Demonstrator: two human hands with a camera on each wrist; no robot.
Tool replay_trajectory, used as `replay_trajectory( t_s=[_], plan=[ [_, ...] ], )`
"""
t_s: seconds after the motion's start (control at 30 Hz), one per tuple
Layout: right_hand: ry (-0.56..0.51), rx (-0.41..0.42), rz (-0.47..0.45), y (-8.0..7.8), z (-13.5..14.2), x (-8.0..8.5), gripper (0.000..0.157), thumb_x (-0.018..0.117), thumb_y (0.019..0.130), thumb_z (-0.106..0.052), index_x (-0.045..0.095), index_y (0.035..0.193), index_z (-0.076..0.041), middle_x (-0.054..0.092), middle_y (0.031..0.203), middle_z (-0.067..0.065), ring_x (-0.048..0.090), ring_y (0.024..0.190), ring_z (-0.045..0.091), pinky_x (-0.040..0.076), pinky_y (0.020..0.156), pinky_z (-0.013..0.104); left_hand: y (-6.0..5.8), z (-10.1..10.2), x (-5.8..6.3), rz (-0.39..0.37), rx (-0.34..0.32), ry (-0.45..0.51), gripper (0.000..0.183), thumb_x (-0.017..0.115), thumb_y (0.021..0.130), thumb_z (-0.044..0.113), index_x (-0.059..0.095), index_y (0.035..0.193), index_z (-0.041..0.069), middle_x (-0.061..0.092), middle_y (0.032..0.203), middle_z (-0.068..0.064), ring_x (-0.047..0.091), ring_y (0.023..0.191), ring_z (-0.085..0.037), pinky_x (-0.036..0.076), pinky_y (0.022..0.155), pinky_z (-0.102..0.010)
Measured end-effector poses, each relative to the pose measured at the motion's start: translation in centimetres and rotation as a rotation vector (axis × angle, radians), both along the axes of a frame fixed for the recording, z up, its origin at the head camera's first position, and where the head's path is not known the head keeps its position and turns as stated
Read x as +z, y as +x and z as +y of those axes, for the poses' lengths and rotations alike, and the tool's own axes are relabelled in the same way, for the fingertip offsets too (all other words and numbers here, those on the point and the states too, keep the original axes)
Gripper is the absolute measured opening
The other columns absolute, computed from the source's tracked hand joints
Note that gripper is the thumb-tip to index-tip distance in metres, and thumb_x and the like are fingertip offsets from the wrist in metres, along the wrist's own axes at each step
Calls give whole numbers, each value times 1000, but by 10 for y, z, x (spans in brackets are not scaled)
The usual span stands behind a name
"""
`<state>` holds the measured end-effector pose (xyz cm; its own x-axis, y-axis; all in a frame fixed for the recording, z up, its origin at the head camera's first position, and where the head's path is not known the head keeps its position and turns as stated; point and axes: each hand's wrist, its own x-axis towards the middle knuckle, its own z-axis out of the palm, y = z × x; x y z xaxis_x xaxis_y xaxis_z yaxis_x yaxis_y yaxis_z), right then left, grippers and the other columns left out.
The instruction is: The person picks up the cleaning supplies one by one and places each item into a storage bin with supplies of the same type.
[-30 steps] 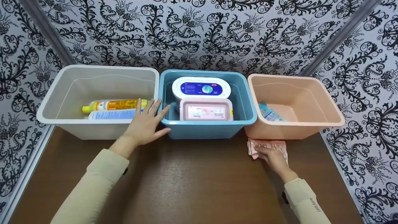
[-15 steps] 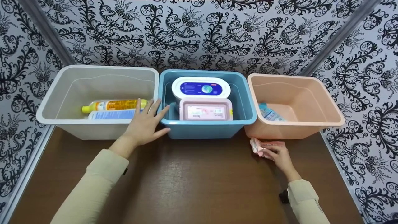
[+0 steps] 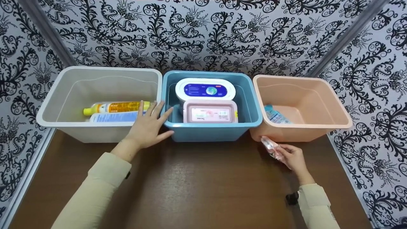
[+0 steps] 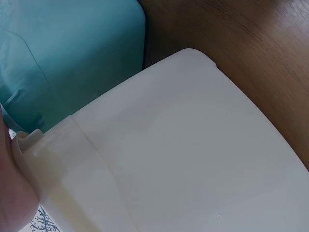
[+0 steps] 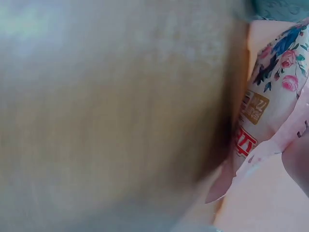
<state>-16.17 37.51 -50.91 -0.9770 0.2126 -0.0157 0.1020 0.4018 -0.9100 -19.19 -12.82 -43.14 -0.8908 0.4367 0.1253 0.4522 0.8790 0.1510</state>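
My right hand (image 3: 294,160) pinches a pink floral soft packet (image 3: 274,150) in front of the peach bin (image 3: 302,135). In the right wrist view the packet (image 5: 270,101) shows roses and red lettering, and part of it lies outside the picture. With fingers spread, my left hand (image 3: 148,127) rests over the meeting rims of the grey-white bin (image 3: 98,133) and the blue bin (image 3: 206,135). Close to its fingertips, a yellow bottle (image 3: 117,107) lies in the grey-white bin above a pale blue-labelled pack (image 3: 113,117), which the hand partly hides.
Inside the blue bin are an oval white tub (image 3: 205,89) and a pink lidded box (image 3: 210,112). The peach bin holds a blue packet (image 3: 276,115). All three bins stand side by side on the brown table (image 3: 203,184), before a patterned wall (image 3: 203,35).
My right hand has lifted the pink packet off the table and tilted it, with its left end rising toward the peach bin's front. My left hand has stayed in place.
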Motion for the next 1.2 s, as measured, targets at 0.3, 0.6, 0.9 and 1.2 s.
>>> replay_trajectory(
  t_s=[0.3, 0.6, 0.9, 1.2],
  plan=[
    [-82, -16, 42, -3, 3, 9, 32, 65, 83, 2, 69, 70, -27, 60, 56, -16, 49, 49, -3, 40, 44, 11, 1, -1, 2, 13, -11, -29, 74, 47, 88, 58, 28, 148, 19, 19, 155, -18, 20, 141, -41, -4, 112, -64],
    [-102, -22, 5, 2, -2, 27, 37, 64, 85, 1, 68, 67, -31, 61, 57, -15, 51, 52, -3, 42, 47, 12, -1, -1, 2, 1, -9, -26, 74, 46, 89, 58, 27, 149, 19, 18, 156, -17, 19, 142, -40, -4, 112, -64],
    [-31, 56, -76, 7, 1, 45, 31, 63, 88, -9, 68, 71, -34, 63, 64, -16, 54, 57, 0, 47, 51, 15, -2, -1, 1, -20, -2, -28, 75, 45, 89, 60, 24, 150, 22, 16, 157, -16, 17, 142, -40, -7, 112, -63],
    [19, 75, 19, 12, 2, 64, 39, 61, 87, 2, 67, 72, -34, 62, 61, -19, 54, 54, -3, 44, 47, 13, -1, -1, 2, 0, -17, -15, 74, 48, 88, 58, 28, 148, 19, 19, 155, -18, 20, 141, -41, -5, 112, -64]
  ],
)
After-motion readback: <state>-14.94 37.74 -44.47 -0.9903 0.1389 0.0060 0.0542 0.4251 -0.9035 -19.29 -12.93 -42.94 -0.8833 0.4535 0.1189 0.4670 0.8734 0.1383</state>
